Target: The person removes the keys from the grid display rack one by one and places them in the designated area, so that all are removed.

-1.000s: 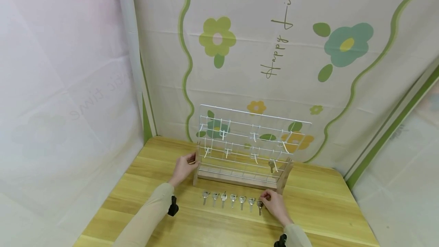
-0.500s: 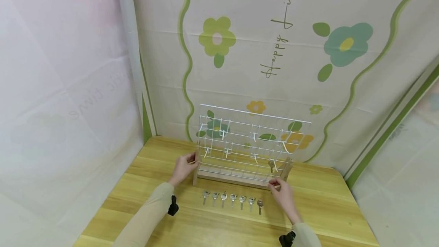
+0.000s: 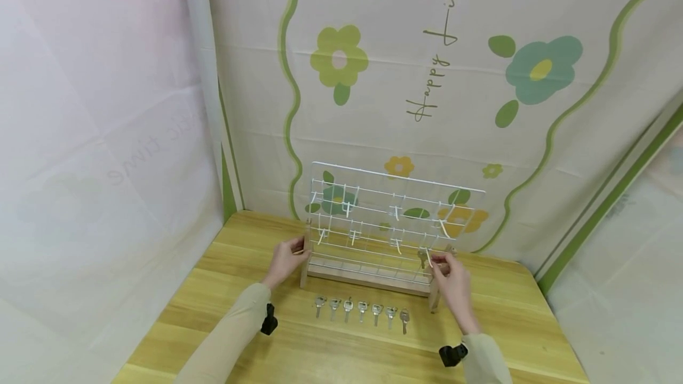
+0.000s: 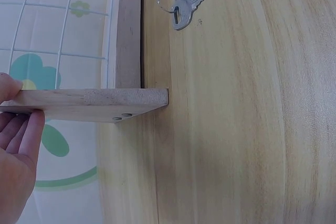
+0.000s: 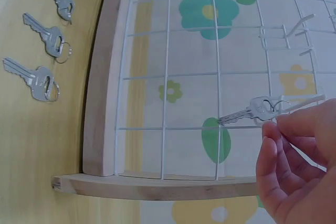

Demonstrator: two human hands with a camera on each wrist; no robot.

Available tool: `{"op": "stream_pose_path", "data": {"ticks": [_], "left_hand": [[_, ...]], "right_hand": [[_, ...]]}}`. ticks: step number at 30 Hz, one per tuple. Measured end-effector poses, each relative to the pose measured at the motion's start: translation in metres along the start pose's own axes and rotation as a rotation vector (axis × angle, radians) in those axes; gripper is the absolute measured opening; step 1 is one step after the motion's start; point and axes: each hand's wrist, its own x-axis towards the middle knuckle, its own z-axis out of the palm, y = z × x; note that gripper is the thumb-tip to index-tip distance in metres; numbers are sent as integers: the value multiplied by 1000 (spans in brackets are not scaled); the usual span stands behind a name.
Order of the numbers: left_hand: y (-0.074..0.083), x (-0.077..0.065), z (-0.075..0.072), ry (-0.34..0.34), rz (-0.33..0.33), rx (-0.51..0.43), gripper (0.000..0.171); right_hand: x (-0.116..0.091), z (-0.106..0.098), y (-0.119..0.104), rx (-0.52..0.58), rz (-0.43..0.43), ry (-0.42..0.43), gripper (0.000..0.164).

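Note:
A white wire rack [image 3: 384, 227] with several hooks stands upright on wooden side supports. My left hand [image 3: 284, 261] grips its left wooden support [image 4: 121, 98], thumb on one face and fingers on the other. One silver key [image 5: 261, 108] hangs by its ring on the lower right hook [image 5: 307, 102]. Beside that key's head and the hook is my right hand [image 3: 453, 283], its thumb and fingers bent with the tips close together. Whether they pinch the ring or only touch it cannot be made out. In front of the rack lies a row of several keys [image 3: 363, 311].
The rack and keys are on a wooden table [image 3: 331, 354]. Close behind the rack hangs a white cloth [image 3: 395, 105] with printed flowers, and another cloth [image 3: 96, 165] closes off the left side. A wooden bar [image 5: 100, 82] runs along the rack's bottom.
My right hand has left the rightmost key in the row and risen to the key hanging on the lower right hook. My left hand has stayed on the support.

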Motion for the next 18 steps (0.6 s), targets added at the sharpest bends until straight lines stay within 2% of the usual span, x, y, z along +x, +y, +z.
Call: {"op": "stream_pose_path", "data": {"ticks": [12,18], "left_hand": [[-1,1,-1,1,-7,18,42],[0,0,-1,1,6,-15,41]], "right_hand": [[10,2,-3,49,-39,-3,16],[11,3,-1,37,-34,-13,14]]}}
